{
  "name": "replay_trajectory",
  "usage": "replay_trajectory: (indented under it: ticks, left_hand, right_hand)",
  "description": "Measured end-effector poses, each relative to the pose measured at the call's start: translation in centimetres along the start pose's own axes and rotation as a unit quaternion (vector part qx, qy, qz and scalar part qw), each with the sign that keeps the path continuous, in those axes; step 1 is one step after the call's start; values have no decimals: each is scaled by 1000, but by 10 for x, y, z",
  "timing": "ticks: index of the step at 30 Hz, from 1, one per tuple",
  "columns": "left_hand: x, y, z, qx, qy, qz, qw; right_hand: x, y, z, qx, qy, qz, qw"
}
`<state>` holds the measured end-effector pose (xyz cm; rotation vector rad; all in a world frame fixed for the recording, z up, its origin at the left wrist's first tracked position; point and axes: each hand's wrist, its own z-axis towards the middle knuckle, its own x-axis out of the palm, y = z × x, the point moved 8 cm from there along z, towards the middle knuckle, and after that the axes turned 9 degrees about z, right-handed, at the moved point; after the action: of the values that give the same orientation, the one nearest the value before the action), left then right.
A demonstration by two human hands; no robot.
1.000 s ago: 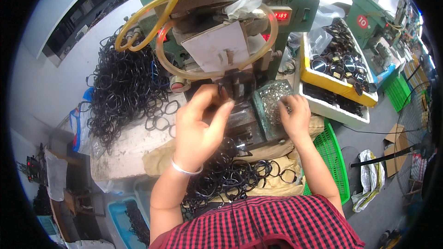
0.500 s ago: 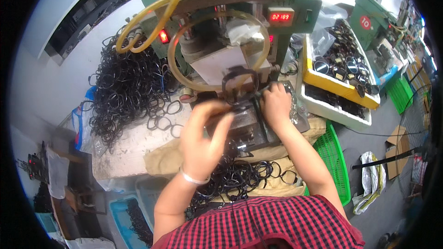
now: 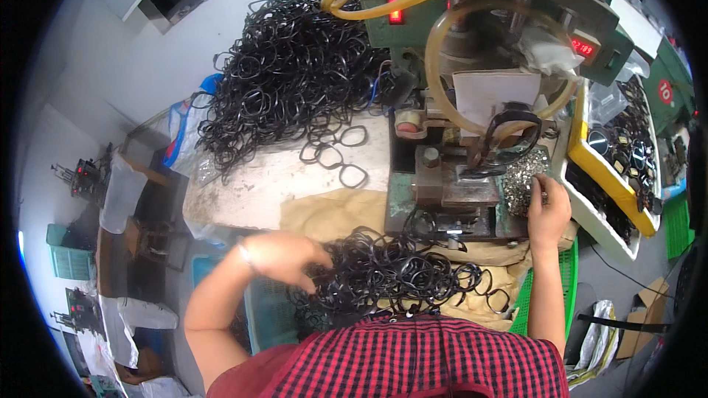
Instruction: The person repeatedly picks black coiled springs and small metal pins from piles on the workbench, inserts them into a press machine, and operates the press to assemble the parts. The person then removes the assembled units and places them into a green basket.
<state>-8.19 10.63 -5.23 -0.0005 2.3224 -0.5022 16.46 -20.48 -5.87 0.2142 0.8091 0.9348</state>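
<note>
My left hand (image 3: 289,259) is at the left edge of a pile of black eyeglass frames (image 3: 391,273) in front of me. Its fingers are curved with a gap to the thumb, and nothing shows between them. My right hand (image 3: 550,212) is at the edge of a bed of small shiny metal pieces (image 3: 522,180), fingertips drawn together. Whatever they pinch is too small to make out. Between the hands stands a green press (image 3: 402,203) with a metal block fixture (image 3: 468,190). A black eyeglass frame (image 3: 509,133) rests tilted on it, touched by neither hand.
A big heap of black frames (image 3: 295,66) covers the white table (image 3: 251,199) at the far left. A yellow hose (image 3: 435,66) loops before the press. At the right stand foam boxes (image 3: 605,169) with lenses, and a green basket (image 3: 568,280). A blue bin (image 3: 262,302) is at lower left.
My left hand has moved from beside the fixture down to the near pile. The right hand has shifted from the fixture's side to the metal pieces. The view has swung left.
</note>
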Motion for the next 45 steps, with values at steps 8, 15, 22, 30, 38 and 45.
replay_trajectory:
  ticks: [8,15,22,30,38,45]
  left_hand:
    - [-89,117,39,-358,-454,11,815]
    - [-41,187,85,-330,-562,-233,722]
    - [-60,110,87,-83,-478,-553,677]
    - [-47,99,73,-26,-591,-582,558]
    - [-100,20,-6,85,-752,-492,430]
    - [-128,-83,17,178,-693,-338,611]
  right_hand:
    - [20,12,13,81,33,115,990]
    - [-35,-24,-22,162,-7,132,978]
    - [-24,81,28,59,93,287,952]
    - [49,69,14,223,41,506,832]
    - [48,100,18,303,69,573,759]
    - [21,88,22,188,156,421,873]
